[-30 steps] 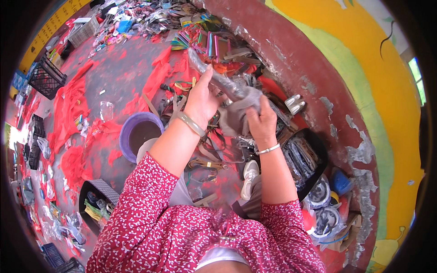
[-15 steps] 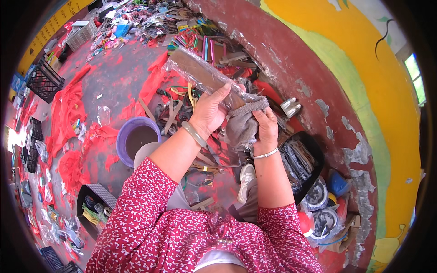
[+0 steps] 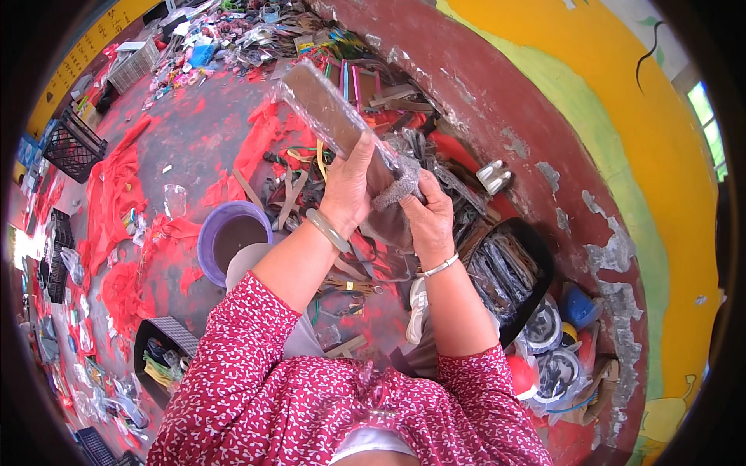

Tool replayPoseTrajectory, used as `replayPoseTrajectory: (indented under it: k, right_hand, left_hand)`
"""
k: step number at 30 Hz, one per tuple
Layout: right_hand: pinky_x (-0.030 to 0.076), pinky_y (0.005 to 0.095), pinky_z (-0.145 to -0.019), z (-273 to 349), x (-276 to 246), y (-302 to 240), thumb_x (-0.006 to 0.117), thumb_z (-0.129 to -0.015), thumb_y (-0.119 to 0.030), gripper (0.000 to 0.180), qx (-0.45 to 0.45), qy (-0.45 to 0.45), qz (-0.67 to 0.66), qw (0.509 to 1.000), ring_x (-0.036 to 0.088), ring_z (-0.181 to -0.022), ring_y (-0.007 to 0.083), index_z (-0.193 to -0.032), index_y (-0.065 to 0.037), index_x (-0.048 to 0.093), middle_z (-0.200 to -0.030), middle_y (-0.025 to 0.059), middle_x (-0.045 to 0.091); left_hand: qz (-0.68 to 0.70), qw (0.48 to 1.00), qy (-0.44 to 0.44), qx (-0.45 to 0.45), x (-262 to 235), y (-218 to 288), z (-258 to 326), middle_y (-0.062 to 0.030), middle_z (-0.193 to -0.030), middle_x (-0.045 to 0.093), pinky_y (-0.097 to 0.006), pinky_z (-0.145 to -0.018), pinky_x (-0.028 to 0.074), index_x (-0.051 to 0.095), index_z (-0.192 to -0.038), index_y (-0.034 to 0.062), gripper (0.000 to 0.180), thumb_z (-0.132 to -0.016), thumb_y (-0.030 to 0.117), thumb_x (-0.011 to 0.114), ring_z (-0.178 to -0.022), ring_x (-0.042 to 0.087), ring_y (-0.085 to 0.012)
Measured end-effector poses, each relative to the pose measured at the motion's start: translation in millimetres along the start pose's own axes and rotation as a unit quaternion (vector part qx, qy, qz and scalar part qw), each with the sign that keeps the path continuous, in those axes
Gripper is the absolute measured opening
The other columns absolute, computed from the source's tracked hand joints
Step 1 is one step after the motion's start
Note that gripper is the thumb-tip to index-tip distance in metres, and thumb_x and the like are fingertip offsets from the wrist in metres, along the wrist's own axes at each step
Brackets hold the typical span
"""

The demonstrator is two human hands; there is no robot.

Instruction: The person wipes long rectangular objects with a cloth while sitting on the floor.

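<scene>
My left hand (image 3: 347, 186) grips a long, flat brown item in clear plastic wrap (image 3: 322, 105), which slants up and away to the left. Its exact kind is hard to tell. In my right hand (image 3: 432, 221) is a grey cloth (image 3: 398, 189), bunched around the near part of the wrapped item and pressed against it. The cloth partly covers that end. Below both hands, loose brown and dark straps (image 3: 291, 198) lie on the floor.
A purple bucket of dark water (image 3: 204, 247) stands left of my knee. Close on my right is a black basket of plastic-wrapped items (image 3: 536, 241), with bagged wheels (image 3: 556, 373) behind it. A black basket (image 3: 144, 342) sits at lower left. The peeling red wall (image 3: 497, 101) curves along the right.
My right hand and the cloth have moved left and closer to my left hand, bunching tighter on the wrapped item. The item has shifted slightly left and tilted steeper.
</scene>
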State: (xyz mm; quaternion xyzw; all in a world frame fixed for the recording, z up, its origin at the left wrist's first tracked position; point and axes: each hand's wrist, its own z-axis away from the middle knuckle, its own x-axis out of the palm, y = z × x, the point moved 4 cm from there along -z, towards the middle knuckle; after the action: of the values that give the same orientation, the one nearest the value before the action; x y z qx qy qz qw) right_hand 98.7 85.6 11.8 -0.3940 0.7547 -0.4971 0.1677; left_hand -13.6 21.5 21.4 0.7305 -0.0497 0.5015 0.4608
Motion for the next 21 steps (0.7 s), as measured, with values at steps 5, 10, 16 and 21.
replayPoseTrajectory:
  k: [5,10,16,21]
  right_hand:
    - [0.042,0.0225,-0.081,2,3,-1,0.061,-0.071,0.01,0.028,0.029,0.072,-0.022,0.997,0.052,-0.09,0.0119,-0.097,0.001,0.064,-0.098,0.0037,0.055]
    - [0.044,0.0238,-0.076,1,4,2,0.062,-0.07,0.01,0.022,0.004,0.148,-0.028,0.989,0.055,-0.084,0.0145,-0.09,0.001,0.063,-0.092,0.0038,0.056]
    - [0.043,0.0401,-0.066,-10,14,-26,0.069,-0.063,-0.012,0.024,-0.117,0.093,0.371,0.916,0.052,-0.075,0.0348,-0.07,-0.002,0.048,-0.075,0.0142,0.052]
    - [0.043,0.0403,-0.061,-10,18,-40,0.069,-0.064,-0.012,0.024,-0.12,0.006,0.446,0.887,0.053,-0.07,0.0333,-0.066,-0.003,0.047,-0.07,0.0126,0.051]
  left_hand:
    - [0.112,0.992,-0.008,-0.056,-8,-14,-2,-0.0097,-0.082,0.058,-0.041,-0.081,0.046,0.054,-0.085,0.0064,0.049,-0.078,0.054,0.059,-0.083,0.057,-0.0245]
    - [0.108,0.99,0.05,-0.072,-3,-11,-2,-0.0094,-0.078,0.056,-0.042,-0.08,0.047,0.052,-0.084,0.0053,0.056,-0.081,0.061,0.047,-0.076,0.056,-0.0248]
    - [0.122,0.987,0.086,-0.055,-12,3,-15,-0.009,-0.068,0.052,-0.043,-0.073,0.05,0.049,-0.082,0.0048,0.055,-0.086,0.059,0.042,-0.066,0.054,-0.0241]
    - [0.078,0.991,0.095,-0.048,-14,12,-12,-0.0093,-0.066,0.052,-0.042,-0.07,0.049,0.05,-0.082,0.0053,0.058,-0.079,0.063,0.049,-0.064,0.054,-0.0234]
